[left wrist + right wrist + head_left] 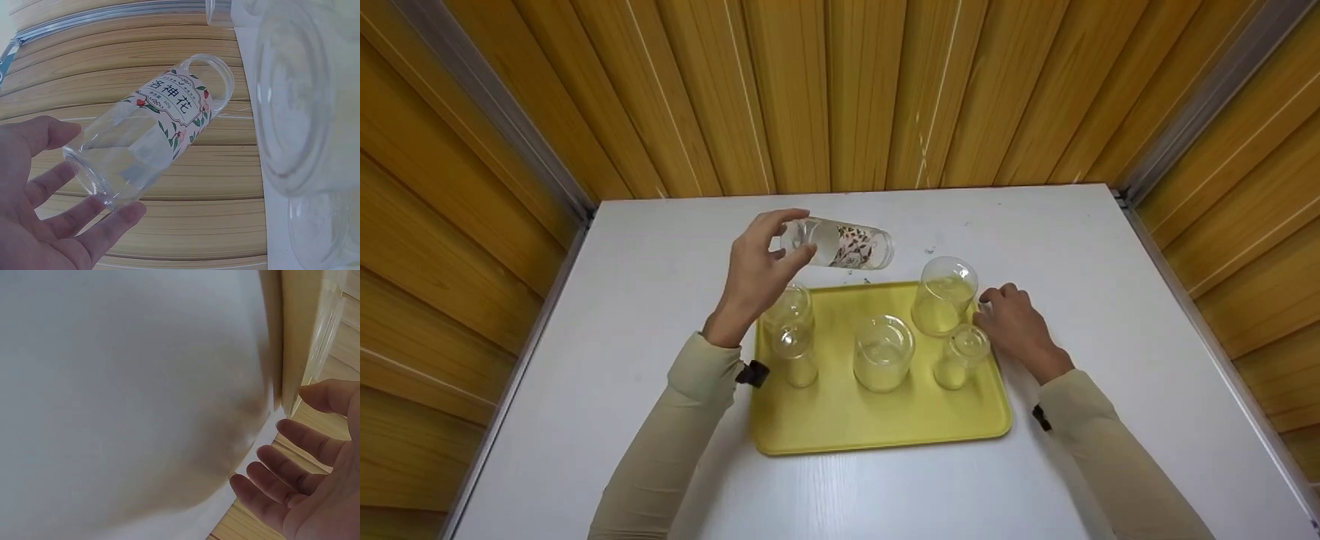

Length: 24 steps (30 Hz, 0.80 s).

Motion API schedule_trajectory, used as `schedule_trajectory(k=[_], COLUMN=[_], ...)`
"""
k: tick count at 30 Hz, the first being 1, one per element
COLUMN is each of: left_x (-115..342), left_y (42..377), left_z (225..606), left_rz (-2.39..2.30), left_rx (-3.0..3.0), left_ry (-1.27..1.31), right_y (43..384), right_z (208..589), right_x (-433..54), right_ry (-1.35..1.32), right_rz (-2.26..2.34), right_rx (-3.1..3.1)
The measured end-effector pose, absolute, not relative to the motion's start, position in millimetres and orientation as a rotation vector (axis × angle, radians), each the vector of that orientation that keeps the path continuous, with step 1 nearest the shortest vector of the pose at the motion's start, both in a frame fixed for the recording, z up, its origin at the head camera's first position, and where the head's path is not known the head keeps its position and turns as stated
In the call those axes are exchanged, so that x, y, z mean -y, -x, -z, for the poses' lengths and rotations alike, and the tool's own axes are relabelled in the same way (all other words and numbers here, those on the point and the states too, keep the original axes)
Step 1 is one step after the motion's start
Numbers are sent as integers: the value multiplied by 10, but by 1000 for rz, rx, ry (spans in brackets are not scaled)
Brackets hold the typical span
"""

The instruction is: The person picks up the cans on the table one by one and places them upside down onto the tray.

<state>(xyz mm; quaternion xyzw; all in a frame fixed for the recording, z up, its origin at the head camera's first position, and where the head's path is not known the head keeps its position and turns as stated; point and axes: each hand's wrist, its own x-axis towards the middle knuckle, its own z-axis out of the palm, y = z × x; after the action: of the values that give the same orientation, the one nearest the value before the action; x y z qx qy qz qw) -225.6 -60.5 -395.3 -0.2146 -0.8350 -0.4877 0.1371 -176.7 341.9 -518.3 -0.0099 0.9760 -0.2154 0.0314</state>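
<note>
My left hand (pixel 754 266) grips one end of a clear plastic jar (pixel 855 246) with a floral paper label, fingers and thumb spread around that end. The jar lies nearly sideways in the air, over the back edge of a yellow tray (pixel 825 439). In the left wrist view the label (pixel 177 101) shows flowers and large Chinese characters. Beside the tray's right edge is my right hand (pixel 1016 326), its fingers loosely bent around nothing. The right wrist view has its thumb (pixel 326 395) right at the tray's side.
Several clear containers stand on the tray: a wide one in the middle (pixel 883 356), a tall one at back right (pixel 945 296), a small one at front right (pixel 961 356), and others at left (pixel 795 356). Wood-patterned walls (pixel 862 97) enclose the white table (pixel 645 300).
</note>
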Motion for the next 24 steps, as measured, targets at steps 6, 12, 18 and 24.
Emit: schedule_trajectory(k=[6,12,18,24], left_x=[619,619,612,595], left_y=[2256,2255,2255,2253], left_z=[3940,3917,3900,3906], left_rz=[1375,1351,1334,1295], left_rx=[2436,2449,2460,2489], left_ry=[642,657,657,654], right_y=[1761,1741,1740,1740], right_z=[5200,5228,5240,5245], right_x=[-3418,-3416,-3410,-3395], right_ry=[60,79,90,102], right_rz=[607,550,530,511], right_rx=[-3016,-3038,-3042,-3049])
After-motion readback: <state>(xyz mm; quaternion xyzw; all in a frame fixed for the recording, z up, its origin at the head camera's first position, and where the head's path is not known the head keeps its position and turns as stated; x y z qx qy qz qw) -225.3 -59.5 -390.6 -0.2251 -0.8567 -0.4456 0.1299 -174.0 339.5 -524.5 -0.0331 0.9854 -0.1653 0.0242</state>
